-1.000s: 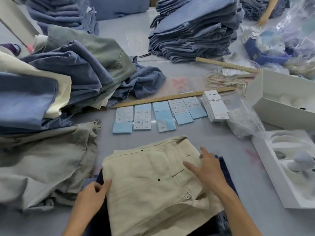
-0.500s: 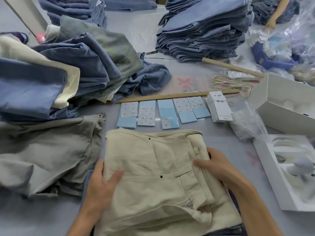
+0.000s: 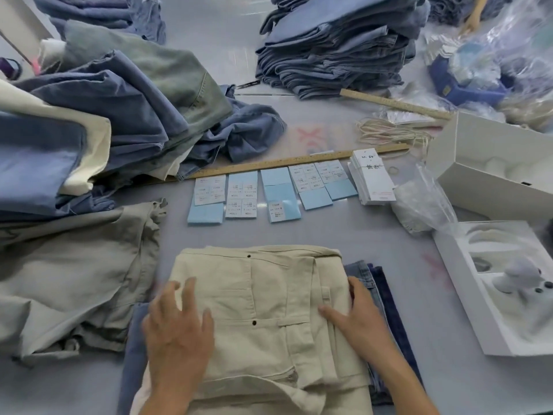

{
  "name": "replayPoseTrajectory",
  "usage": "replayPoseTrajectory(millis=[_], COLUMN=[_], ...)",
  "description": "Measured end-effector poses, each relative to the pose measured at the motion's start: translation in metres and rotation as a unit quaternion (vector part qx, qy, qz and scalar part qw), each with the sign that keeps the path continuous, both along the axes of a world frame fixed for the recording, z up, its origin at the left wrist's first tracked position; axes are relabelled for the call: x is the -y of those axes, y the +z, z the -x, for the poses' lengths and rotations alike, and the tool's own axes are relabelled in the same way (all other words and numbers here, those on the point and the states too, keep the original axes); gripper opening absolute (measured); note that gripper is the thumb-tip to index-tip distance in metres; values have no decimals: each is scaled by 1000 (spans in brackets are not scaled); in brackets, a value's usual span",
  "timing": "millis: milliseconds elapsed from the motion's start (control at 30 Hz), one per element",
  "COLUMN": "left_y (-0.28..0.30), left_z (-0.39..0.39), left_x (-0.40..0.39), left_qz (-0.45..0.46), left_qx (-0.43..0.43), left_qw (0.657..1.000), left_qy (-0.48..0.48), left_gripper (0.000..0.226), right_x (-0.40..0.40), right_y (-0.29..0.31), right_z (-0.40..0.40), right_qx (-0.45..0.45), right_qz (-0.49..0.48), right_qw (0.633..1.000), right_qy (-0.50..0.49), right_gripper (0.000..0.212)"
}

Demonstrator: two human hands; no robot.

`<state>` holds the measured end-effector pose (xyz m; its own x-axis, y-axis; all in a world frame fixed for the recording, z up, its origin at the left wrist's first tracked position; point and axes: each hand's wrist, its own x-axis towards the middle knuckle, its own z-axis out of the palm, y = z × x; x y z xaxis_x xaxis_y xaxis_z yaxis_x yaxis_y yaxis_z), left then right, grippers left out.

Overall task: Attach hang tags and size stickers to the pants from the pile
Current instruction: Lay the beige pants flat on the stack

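Resting flat on the folded cream cotton pants [image 3: 269,310], the left hand [image 3: 176,333] has its fingers spread and straight on the left half of the cloth, its grip wide and holding nothing. The right hand [image 3: 359,322] presses the right edge of the same pants, thumb on top and fingers along the folded side; whether those fingers curl under the edge I cannot tell. These pants lie on the grey bench [image 3: 344,235], nearest the person, stacked over dark blue denim jeans [image 3: 386,298] that show at their right side. Left of the cream pants lies a crumpled grey-beige garment [image 3: 74,271]. Right of them sits an open white cardboard box [image 3: 466,310]. Beyond the cream pants a row of light blue sticker sheets with white size labels [image 3: 269,190] runs along a long wooden ruler [image 3: 299,161], and a stack of white paper hang tags [image 3: 371,175] stands at the row's right end. Farther off, beyond the ruler, rise a loose pile of blue and green pants [image 3: 128,109] to the left and a neat stack of folded blue jeans [image 3: 338,46] to the right.
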<state>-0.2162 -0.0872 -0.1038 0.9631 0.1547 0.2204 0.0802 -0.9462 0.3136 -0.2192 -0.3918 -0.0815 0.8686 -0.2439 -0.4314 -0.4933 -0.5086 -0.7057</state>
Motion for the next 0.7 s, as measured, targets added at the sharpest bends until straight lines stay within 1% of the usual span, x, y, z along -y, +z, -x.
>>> replayPoseTrajectory(millis=[33,67,100,133,167,200,233,267,333,400,467,500,533,600,633,667,700], left_y=[9,19,24,25,25,22,19,17,14,14,16,18,21,29,33,36,39], left_z=[0,-3,-6,-9,-13,-15,-18,-20,-25,-25,-23,-20,-18,-11,-8,-5,-3], left_x=[21,44,68,91,111,126,137,142,139,129,115,106,98,85,80,76,73], left_qz=[52,116,167,192,180,141,95,66,60,85,164,229,301,428,469,492,500], left_qx=[25,15,-22,-75,-136,-190,-229,-250,-256,-243,-231,-226,-219,-215,-210,-197,-182], left_qw=[997,987,977,967,960,955,950,946,947,951,951,943,927,878,857,846,844], left_qy=[-60,-108,-134,-151,-166,-178,-188,-194,-185,-169,-127,-88,-44,24,42,54,64], left_gripper=[38,25,17,17,23,33,40,41,30,15,18,18,18,22,25,29,30], right_x=[-1,-3,-5,-9,-15,-21,-26,-30,-29,-24,-22,-20,-19,-16,-14,-13,-12], right_y=[1,3,4,4,3,1,-4,-11,-24,-30,-28,-28,-28,-22,-19,-15,-11], right_z=[-1,-2,-2,0,2,6,11,15,20,20,18,19,20,23,24,24,24], right_qx=[15,52,116,197,263,293,294,275,259,262,253,246,238,223,219,218,207], right_qz=[40,87,124,146,148,135,115,106,128,138,137,125,106,62,43,25,8], right_qw=[999,995,985,969,953,946,949,954,952,948,948,950,954,964,968,971,975], right_qy=[1,-6,-17,-27,-25,-6,26,61,103,117,139,146,147,130,116,97,79], right_gripper=[82,83,72,55,38,28,24,22,19,17,17,17,18,18,19,22,28])
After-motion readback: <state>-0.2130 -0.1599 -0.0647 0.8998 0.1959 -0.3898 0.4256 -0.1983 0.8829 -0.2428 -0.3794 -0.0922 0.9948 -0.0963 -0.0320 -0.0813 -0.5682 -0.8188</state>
